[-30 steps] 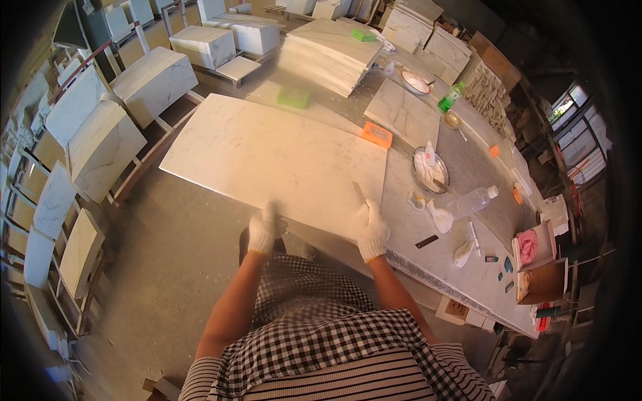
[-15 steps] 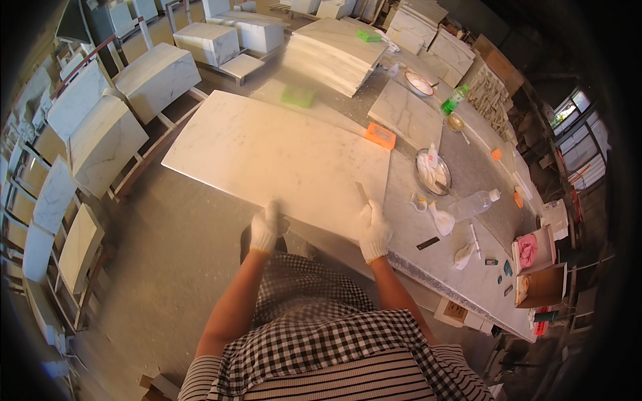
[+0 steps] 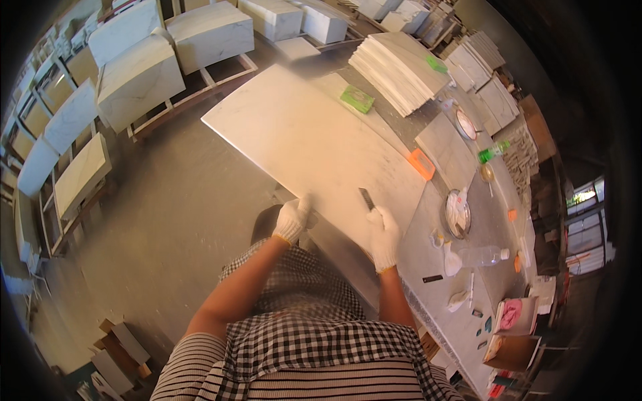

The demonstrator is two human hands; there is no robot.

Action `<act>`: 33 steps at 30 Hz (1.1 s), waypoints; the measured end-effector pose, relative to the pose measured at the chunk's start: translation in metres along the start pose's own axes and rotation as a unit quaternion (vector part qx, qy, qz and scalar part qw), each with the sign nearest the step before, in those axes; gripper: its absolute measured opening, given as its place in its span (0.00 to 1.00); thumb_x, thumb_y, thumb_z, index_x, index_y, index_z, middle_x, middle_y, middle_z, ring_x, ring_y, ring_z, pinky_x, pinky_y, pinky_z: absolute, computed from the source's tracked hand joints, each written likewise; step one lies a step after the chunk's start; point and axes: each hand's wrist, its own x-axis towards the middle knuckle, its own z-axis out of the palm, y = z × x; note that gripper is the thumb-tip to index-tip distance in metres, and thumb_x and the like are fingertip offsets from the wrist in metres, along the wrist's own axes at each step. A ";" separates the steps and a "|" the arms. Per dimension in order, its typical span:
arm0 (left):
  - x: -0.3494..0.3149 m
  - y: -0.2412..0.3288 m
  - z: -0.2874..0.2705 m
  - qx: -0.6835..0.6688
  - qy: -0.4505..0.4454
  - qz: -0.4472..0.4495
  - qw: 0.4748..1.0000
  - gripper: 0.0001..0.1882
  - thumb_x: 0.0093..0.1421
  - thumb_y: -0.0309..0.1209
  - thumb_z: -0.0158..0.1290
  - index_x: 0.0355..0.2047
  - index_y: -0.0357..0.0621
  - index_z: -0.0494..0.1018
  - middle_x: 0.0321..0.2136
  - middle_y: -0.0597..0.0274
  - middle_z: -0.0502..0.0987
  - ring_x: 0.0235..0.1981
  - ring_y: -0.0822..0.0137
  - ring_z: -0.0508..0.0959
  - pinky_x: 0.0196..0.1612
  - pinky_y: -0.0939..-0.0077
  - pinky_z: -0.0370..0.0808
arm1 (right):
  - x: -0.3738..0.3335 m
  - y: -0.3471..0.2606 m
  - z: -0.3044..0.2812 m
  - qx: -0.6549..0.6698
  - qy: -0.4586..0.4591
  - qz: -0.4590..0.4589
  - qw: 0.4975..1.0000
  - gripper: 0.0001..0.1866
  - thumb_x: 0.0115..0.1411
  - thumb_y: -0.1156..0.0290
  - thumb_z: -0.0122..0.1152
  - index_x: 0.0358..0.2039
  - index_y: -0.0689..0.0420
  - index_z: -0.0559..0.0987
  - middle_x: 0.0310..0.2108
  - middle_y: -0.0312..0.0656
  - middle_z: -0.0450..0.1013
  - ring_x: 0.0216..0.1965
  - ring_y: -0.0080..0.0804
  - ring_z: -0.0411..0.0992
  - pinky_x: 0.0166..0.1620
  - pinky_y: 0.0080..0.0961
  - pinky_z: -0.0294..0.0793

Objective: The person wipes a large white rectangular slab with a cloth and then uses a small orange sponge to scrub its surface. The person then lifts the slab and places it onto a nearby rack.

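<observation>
A large pale marble slab [image 3: 301, 127] lies flat on the worktable in front of me. My right hand [image 3: 383, 239], in a white knit glove, is closed around a small flat scraper [image 3: 366, 198]; the dark blade sticks up past the fingers, over the near right part of the slab. At the slab's near edge is my left hand [image 3: 291, 219], gloved too, with its fingers curled and the thumb upward. Its fingertips are blurred, so what it grips, if anything, is hidden. An orange block [image 3: 421, 164] rests by the slab's right end, and a green block [image 3: 357, 99] beyond its far edge.
On the table [image 3: 441, 314] to the right are a bowl of white paste [image 3: 457, 212], a clear plastic bottle [image 3: 483, 256], a dark strip [image 3: 433, 279] and a green bottle [image 3: 495, 152]. Stacked slabs [image 3: 394, 70] stand behind. Marble boxes [image 3: 140, 80] sit on racks at left.
My view has turned, so the slab and table appear rotated clockwise. The scraper's blade has tilted and now shows dark. Both hands stay near the slab's near edge.
</observation>
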 end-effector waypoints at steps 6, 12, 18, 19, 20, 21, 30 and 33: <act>-0.003 0.009 -0.007 -0.076 -0.011 -0.030 0.997 0.29 0.61 0.51 0.54 0.36 0.29 0.77 0.25 0.54 0.80 0.23 0.66 0.78 0.27 0.73 0.75 | 0.033 -0.052 0.059 -0.041 -0.137 -0.093 0.985 0.17 0.62 0.61 0.58 0.42 0.61 0.81 0.36 0.48 0.79 0.37 0.36 0.77 0.44 0.29 0.73; 0.005 0.008 -0.010 0.005 -0.042 -0.018 0.999 0.28 0.60 0.52 0.56 0.33 0.32 0.78 0.24 0.59 0.78 0.23 0.70 0.76 0.28 0.76 0.74 | 0.070 -0.093 0.110 0.003 -0.276 -0.128 0.953 0.16 0.63 0.60 0.57 0.43 0.58 0.81 0.36 0.52 0.78 0.38 0.42 0.78 0.43 0.32 0.75; 0.013 0.000 -0.011 0.027 -0.061 -0.013 0.998 0.29 0.60 0.54 0.57 0.30 0.33 0.77 0.23 0.64 0.75 0.23 0.76 0.72 0.27 0.81 0.70 | 0.092 -0.107 0.133 -0.100 -0.357 -0.184 0.910 0.16 0.64 0.60 0.53 0.48 0.52 0.80 0.40 0.50 0.78 0.41 0.47 0.77 0.43 0.37 0.75; 0.013 -0.001 -0.010 0.034 -0.060 -0.007 0.998 0.31 0.59 0.56 0.55 0.30 0.32 0.77 0.23 0.59 0.76 0.24 0.71 0.75 0.29 0.76 0.72 | 0.094 -0.109 0.134 -0.088 -0.366 -0.182 0.908 0.17 0.64 0.59 0.53 0.49 0.52 0.79 0.40 0.50 0.78 0.41 0.47 0.77 0.43 0.37 0.76; 0.013 -0.001 -0.010 0.041 -0.060 -0.002 0.997 0.33 0.59 0.57 0.53 0.31 0.30 0.78 0.23 0.54 0.78 0.26 0.66 0.78 0.32 0.71 0.73 | 0.096 -0.111 0.134 -0.085 -0.380 -0.172 0.905 0.18 0.64 0.58 0.53 0.50 0.51 0.79 0.40 0.50 0.78 0.40 0.48 0.77 0.43 0.38 0.76; 0.013 -0.002 -0.009 0.044 -0.064 -0.011 0.997 0.35 0.58 0.58 0.51 0.31 0.28 0.78 0.22 0.48 0.79 0.27 0.61 0.81 0.34 0.65 0.75 | 0.098 -0.113 0.135 -0.093 -0.375 -0.219 0.896 0.19 0.64 0.58 0.52 0.52 0.50 0.77 0.40 0.50 0.78 0.40 0.49 0.77 0.43 0.39 0.76; 0.019 -0.008 -0.007 -0.014 -0.080 -0.031 0.996 0.24 0.60 0.49 0.58 0.33 0.35 0.75 0.21 0.64 0.73 0.17 0.73 0.71 0.19 0.75 0.67 | 0.112 -0.114 0.147 -0.278 -0.371 -0.339 0.818 0.21 0.65 0.57 0.47 0.58 0.41 0.74 0.38 0.48 0.79 0.37 0.50 0.77 0.38 0.46 0.76; 0.023 -0.015 -0.004 -0.051 -0.083 -0.016 0.995 0.21 0.61 0.44 0.59 0.35 0.35 0.74 0.21 0.65 0.73 0.17 0.73 0.70 0.18 0.75 0.66 | 0.114 -0.109 0.149 -0.268 -0.381 -0.337 0.818 0.22 0.66 0.56 0.45 0.58 0.41 0.74 0.38 0.49 0.79 0.36 0.51 0.77 0.37 0.46 0.76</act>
